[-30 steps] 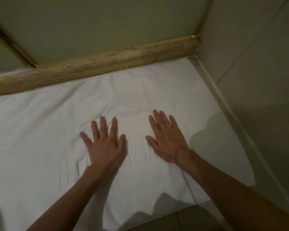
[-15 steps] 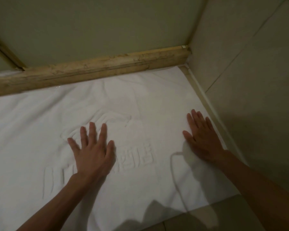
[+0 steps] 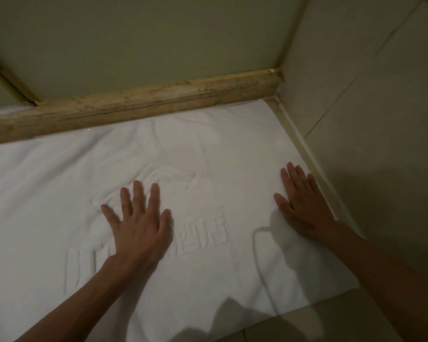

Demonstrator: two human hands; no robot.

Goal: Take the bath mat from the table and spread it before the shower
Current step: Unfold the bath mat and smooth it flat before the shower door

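Since the picture of a second ago the right hand (image 3: pixel 304 206) has slid away from the left hand (image 3: pixel 140 225), out from the middle of the mat to its right edge; against the picture of half a second ago both hands lie almost as they did, the left one unmoved over the raised pattern.

One white terry bath mat (image 3: pixel 208 156) lies spread flat on the floor; its far edge runs along the worn wooden threshold strip (image 3: pixel 143 104), its right edge just beside the pale skirting (image 3: pixel 307 154) at the foot of the side wall; a few soft creases show near the far edge; a raised emblem and a row of embossed characters (image 3: pixel 203 238) mark its middle. The left hand rests palm down on that pattern, fingers stretched and fanned, grasping nothing; the right hand lies flat at the mat's right border, fingers together and straight, likewise holding nothing.

Beyond the threshold rises a plain greenish panel (image 3: pixel 158 40); whether it is glass or wall cannot be told; the right wall of large beige tiles (image 3: pixel 368 107) meets it in the corner. Beige floor tile (image 3: pixel 319 324) shows at the mat's near right corner. Light is dim, and shadows fall on the near part of the mat.

Counted: one mat, two hands, two bare forearms, one threshold strip.
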